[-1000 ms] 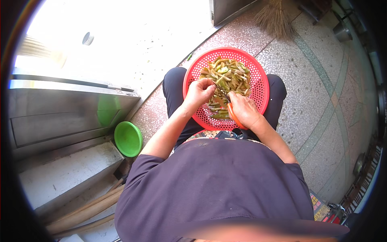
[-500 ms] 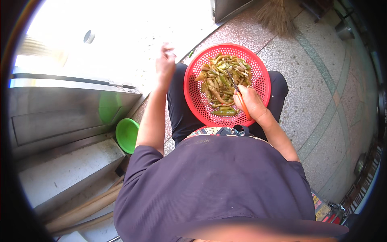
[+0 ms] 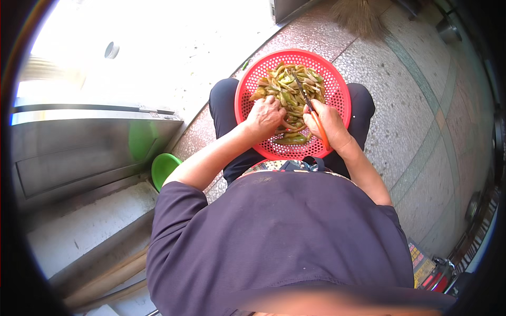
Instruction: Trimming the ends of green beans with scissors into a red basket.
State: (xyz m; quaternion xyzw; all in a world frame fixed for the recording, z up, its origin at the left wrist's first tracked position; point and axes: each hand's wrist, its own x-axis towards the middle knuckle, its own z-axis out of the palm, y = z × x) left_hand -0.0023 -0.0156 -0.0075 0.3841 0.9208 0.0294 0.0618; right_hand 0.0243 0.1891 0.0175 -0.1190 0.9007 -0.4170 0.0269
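Note:
A red plastic colander (image 3: 343,97) rests on my lap, holding a heap of green and yellowish peppers (image 3: 287,84), many of them cut or wilted. My right hand (image 3: 329,124) is closed around scissors (image 3: 320,131) with orange handles. Their dark blades point up and to the left over the heap. On the left side of the colander, my left hand (image 3: 266,117) reaches down among the peppers with its fingers curled; what lies under the fingertips is hidden. A longer green pepper (image 3: 292,140) lies near the front rim.
A green plastic basin (image 3: 165,169) stands on the left beside a metal cabinet (image 3: 95,150). A straw broom (image 3: 358,18) lies at the top on the speckled tile floor (image 3: 390,152). Beyond a bright doorway on the left is a small pale round object (image 3: 112,50).
My left hand has come down from beyond the colander's left side into the peppers. The right hand still holds the scissors over the heap, and the view has shifted slightly.

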